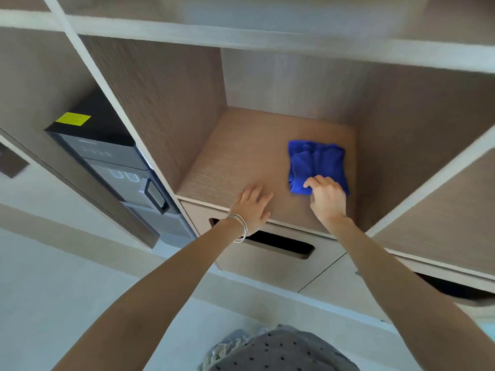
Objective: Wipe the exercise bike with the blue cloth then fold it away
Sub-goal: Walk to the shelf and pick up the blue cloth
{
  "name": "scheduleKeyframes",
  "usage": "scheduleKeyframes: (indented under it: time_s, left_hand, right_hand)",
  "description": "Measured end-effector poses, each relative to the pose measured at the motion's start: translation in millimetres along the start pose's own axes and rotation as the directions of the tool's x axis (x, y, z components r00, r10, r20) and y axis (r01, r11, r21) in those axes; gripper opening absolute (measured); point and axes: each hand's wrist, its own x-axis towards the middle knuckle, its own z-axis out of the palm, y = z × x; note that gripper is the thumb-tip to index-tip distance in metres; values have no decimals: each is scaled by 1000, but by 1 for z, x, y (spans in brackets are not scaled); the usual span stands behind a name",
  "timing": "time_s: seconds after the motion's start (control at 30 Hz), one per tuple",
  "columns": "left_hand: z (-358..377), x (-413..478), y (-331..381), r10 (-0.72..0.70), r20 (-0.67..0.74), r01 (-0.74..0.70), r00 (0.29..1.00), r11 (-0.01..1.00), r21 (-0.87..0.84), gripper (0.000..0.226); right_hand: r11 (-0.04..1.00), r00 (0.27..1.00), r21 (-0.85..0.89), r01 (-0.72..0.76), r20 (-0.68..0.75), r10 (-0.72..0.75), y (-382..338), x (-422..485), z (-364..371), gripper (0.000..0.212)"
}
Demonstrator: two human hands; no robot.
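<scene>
We find the blue cloth [316, 162] lying folded into a rough square on the wooden shelf [241, 156] of an open cabinet compartment, toward the right side of the shelf floor and close to the right wall. Its surface is rumpled, with soft ridges running front to back.

The right hand [328, 196] sits on the cloth's near edge. We see its fingers bent at the knuckles and curled into the fabric at the near-left corner, grasping it there. The left hand [251, 207] rests palm down on the bare front part of the shelf, to the left of the cloth and apart from it. Its fingers are straight and slightly spread, holding nothing. Thin silver bangles [239, 226] circle the left wrist.

Just under the shelf edge we see a pale drawer [262, 266] with a dark slot handle [281, 243], partly crossed by the left forearm. A second drawer front [348, 290] lies to its right.

In the compartment to the left stands a black safe [112, 162] with a yellow sticker [72, 119] on top. At the bottom edge we see a grey garment with dark dots [281, 352].
</scene>
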Motion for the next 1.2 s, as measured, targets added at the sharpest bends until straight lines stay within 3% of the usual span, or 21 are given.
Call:
scheduleKeyframes:
  time_s: [0.23,0.37,0.5,0.77,0.87,1.03,1.2]
  left_hand:
    - [6,-29,4,134,2,-134,991,989,67,54]
    - [5,-49,1,168,6,-168,986,983,75,55]
    - [3,-65,-5,186,-8,-185,982,979,80,56]
    - [-1,-53,5,113,-55,-110,992,992,61,55]
    - [-4,-43,6,83,-64,-81,995,996,30,56]
    - [-8,-21,1,-11,-68,11,998,1000,5,57]
    - [1,-8,-1,-115,-79,115,990,993,-6,56]
  right_hand:
    - [995,990,96,39,-141,-25,-22,-64,-7,37]
    - [997,1000,76,-14,27,12,-32,-83,-9,31]
    - [1000,975,-1,-1,222,1,-29,-98,-15,42]
    - [999,982,-11,50,184,-47,-19,-75,-22,49]
    - [999,958,-34,-1,288,10,-14,-39,-21,63]
    - [994,854,24,-111,513,83,3,-1,-9,87]
    - [1000,915,10,4,402,-8,-12,4,7,78]
